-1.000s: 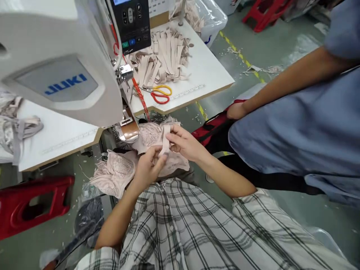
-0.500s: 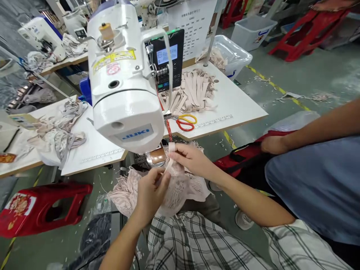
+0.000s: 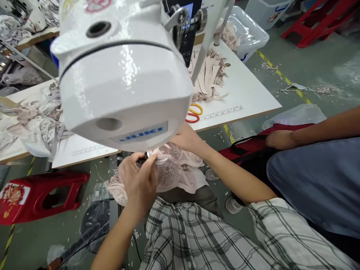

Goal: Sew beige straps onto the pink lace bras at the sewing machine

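Note:
A white sewing machine head (image 3: 126, 86) marked JUKI fills the upper middle of the view and hides the needle area. Below its left lower edge, my left hand (image 3: 139, 178) is closed, thumb and forefinger pinching the edge of a pale pink lace garment piece (image 3: 176, 172). My right hand (image 3: 188, 139) reaches in under the right side of the head, against the lace; its fingertips are hidden behind the machine. The lace hangs down over my lap, with more gathered folds (image 3: 117, 191) to the left of it.
Scissors with red and yellow handles (image 3: 194, 112) lie on the white table (image 3: 253, 95), near a pile of beige straps (image 3: 209, 75). Lace pieces (image 3: 39, 123) lie at left. A red stool (image 3: 42, 195) stands on the floor. Another person's hand (image 3: 278, 140) rests on a red bag at right.
My head view has moved closer to the machine. My hands, earlier holding a pale strap in front of the machine, are now under its head, the right one partly hidden.

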Available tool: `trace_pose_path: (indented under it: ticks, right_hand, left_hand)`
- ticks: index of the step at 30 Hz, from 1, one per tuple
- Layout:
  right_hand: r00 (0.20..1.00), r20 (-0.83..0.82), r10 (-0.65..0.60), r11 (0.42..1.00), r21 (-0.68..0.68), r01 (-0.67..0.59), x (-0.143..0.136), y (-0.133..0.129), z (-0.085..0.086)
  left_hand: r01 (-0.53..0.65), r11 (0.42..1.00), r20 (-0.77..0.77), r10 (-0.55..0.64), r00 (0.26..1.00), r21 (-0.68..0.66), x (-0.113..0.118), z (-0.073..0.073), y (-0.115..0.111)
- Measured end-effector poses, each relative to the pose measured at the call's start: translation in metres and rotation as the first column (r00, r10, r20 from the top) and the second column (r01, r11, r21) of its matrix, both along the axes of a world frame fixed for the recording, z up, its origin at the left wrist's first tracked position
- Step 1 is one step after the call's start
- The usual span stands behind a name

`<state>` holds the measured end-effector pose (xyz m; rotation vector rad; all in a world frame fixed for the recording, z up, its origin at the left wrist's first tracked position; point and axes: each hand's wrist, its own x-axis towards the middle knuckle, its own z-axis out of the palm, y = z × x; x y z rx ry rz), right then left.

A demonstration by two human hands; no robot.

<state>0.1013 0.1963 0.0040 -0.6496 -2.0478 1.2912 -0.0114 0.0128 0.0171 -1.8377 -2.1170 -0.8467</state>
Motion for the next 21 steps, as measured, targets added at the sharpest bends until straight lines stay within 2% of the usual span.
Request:
trace_pose_path:
  ticks: [2,6,11,21]
  right_hand:
    - [0.999,-0.034,0.006,1.0,0.027,-0.005,-0.002,0.003,-0.002]
    - [0.998,-0.045,0.038,0.997,0.072,-0.035,-0.005,0.007,-0.003]
    - [0.994,-0.072,0.081,0.993,0.097,-0.074,-0.007,0.01,0.002]
    - [1.0,0.002,0.027,0.991,0.133,-0.027,-0.011,0.008,0.013]
  left_hand:
    - [-0.003,1.0,-0.112,0.006,0.994,0.029,0.017,-0.001,0.002]
    - [0.046,0.996,-0.163,-0.059,0.985,-0.082,0.04,-0.008,0.006]
    - [0.041,0.994,-0.141,-0.055,0.988,-0.101,0.038,-0.009,0.005]
    - [0.006,0.993,-0.171,-0.025,0.985,-0.115,0.034,-0.003,0.009]
